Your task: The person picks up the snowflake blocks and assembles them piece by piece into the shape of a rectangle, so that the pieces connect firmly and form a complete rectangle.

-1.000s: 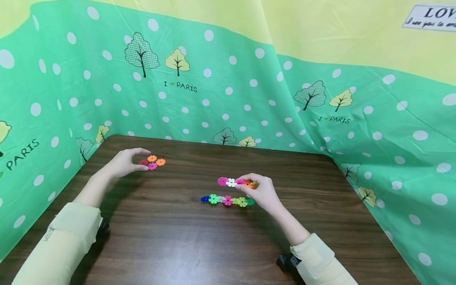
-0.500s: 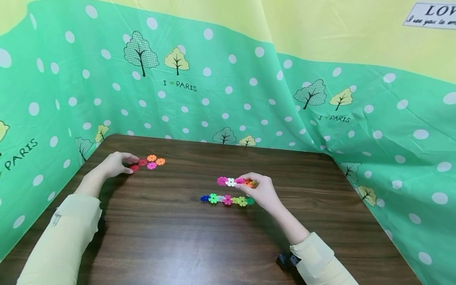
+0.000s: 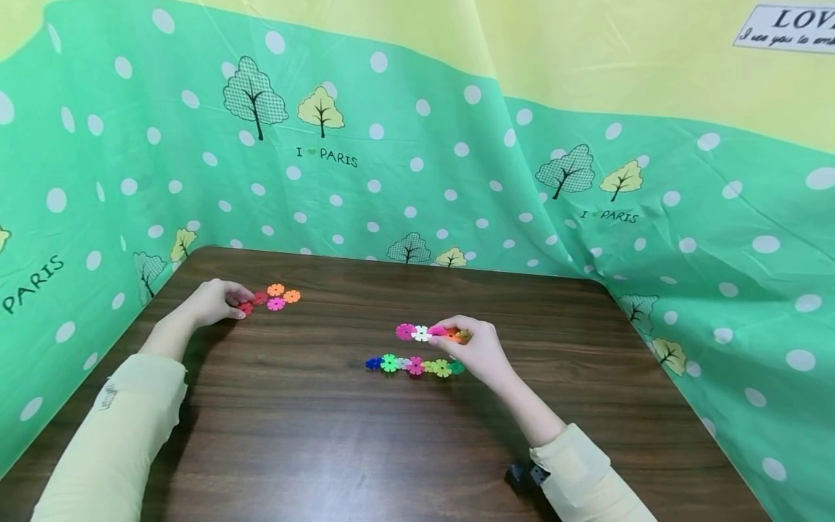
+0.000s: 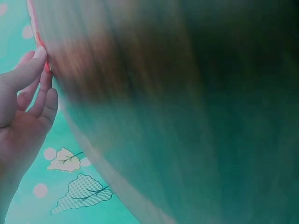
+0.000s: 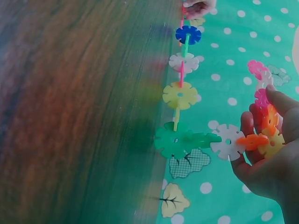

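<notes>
At the far left of the table, my left hand (image 3: pixel 214 301) pinches the edge of a red flower-shaped disc (image 3: pixel 246 308) between thumb and fingers. Beside it lie another red disc (image 3: pixel 261 298), a pink disc (image 3: pixel 276 304) and two orange discs (image 3: pixel 276 289). Right of the middle, my right hand (image 3: pixel 479 350) grips a chain of interlocked flower discs; a pink disc (image 3: pixel 405 331) and a white disc (image 3: pixel 420 333) stick out to its left. The chain bends round, and its other row (image 3: pixel 414 365) runs nearer me, with blue, green, pink and yellow discs. My palm hides part of the bend.
The dark wooden table (image 3: pixel 313 449) has a green dotted cloth (image 3: pixel 404 196) hanging behind it and at both sides. A black wrist device (image 3: pixel 522 478) sits by my right cuff.
My left hand has drawn back leftward from the pink and orange discs and now pinches the nearer red disc, which was hidden before. My right hand stays in place with the chain.
</notes>
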